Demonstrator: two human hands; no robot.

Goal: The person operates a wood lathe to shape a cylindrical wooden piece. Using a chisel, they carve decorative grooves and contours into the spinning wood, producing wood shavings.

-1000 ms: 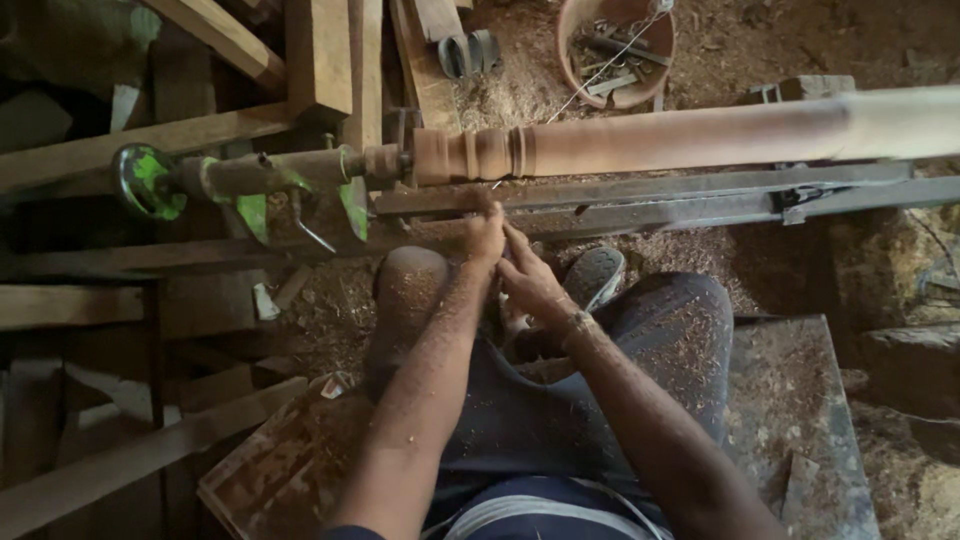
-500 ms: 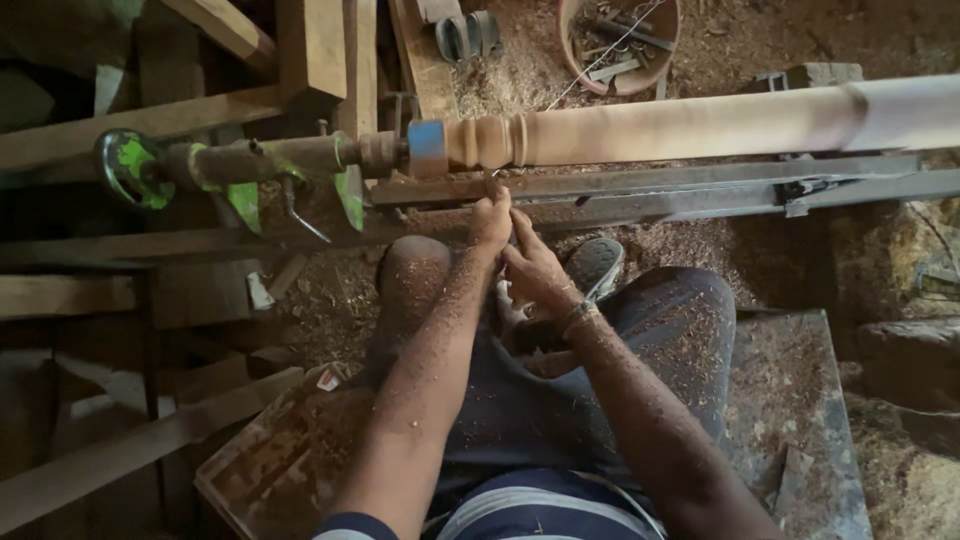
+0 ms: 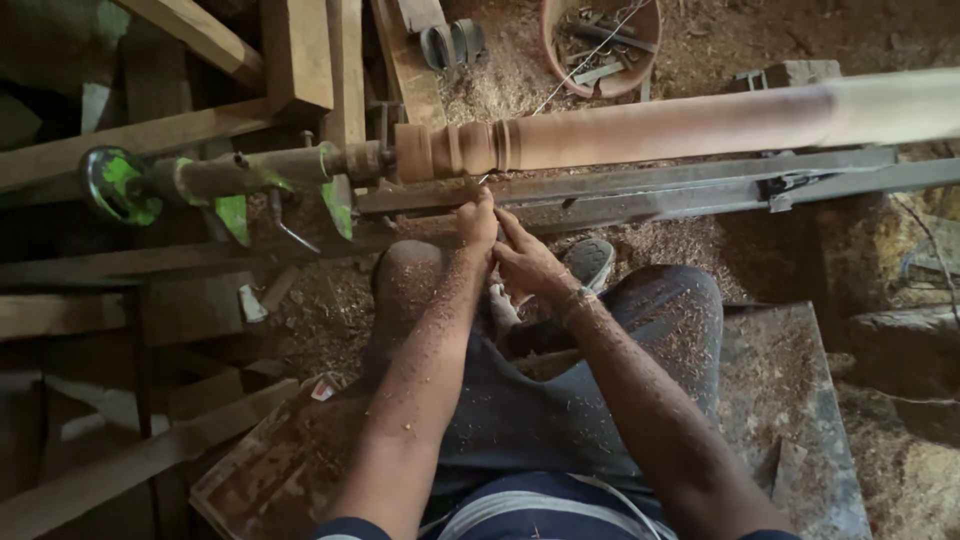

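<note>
Down by the lathe, both hands pinch a thin chisel (image 3: 484,180): left hand (image 3: 477,222) steadies the tip on the rest (image 3: 640,180), right hand (image 3: 527,265) grips behind, so it meets the spindle (image 3: 620,128) near its beaded left end.

Turning tool mostly hidden within both hands (image 3: 505,245), spindle (image 3: 680,125) motion-blurred, cut off at right edge

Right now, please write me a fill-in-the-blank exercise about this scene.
1. The long wooden spindle lies ____ across the lathe.
2. Both hands, left hand and right hand, hold a ____ near the spindle.
3. The arms are dusted with ____.
4. A round ____ of metal bits stands beyond the spindle.

Missing: horizontally; tool; sawdust; tub
</note>
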